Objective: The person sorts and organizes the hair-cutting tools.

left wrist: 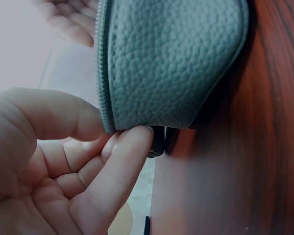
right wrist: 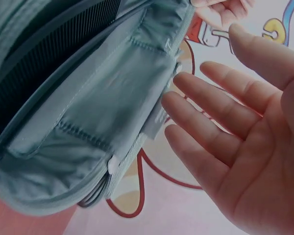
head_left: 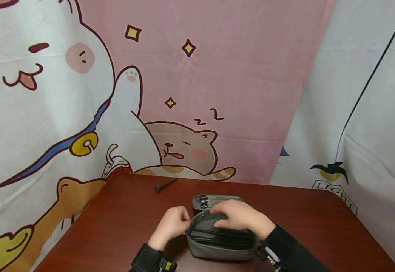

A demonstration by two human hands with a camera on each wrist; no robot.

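Observation:
A grey-green zip case (head_left: 222, 253) with a pebbled surface stands unzipped on the table. My left hand (head_left: 174, 223) is at its left end, where the thumb and fingers pinch the edge by the zipper (left wrist: 104, 73). Over the opening hovers my right hand (head_left: 239, 215), its fingers (right wrist: 206, 137) spread and nothing held. Inside the case, a dark ribbed item (right wrist: 54, 54) lies beside a smooth grey lining (right wrist: 122, 93). Behind the opening is a grey part with round shapes (head_left: 203, 202), partly hidden by the right hand.
A small dark strip, perhaps a cable tie (head_left: 165, 185), lies near the back edge of the reddish-brown table (head_left: 116, 223). Behind the table hangs a printed cloth (head_left: 235, 94) with cartoon animals. A thin dark line (head_left: 371, 83) runs down the white cloth at right.

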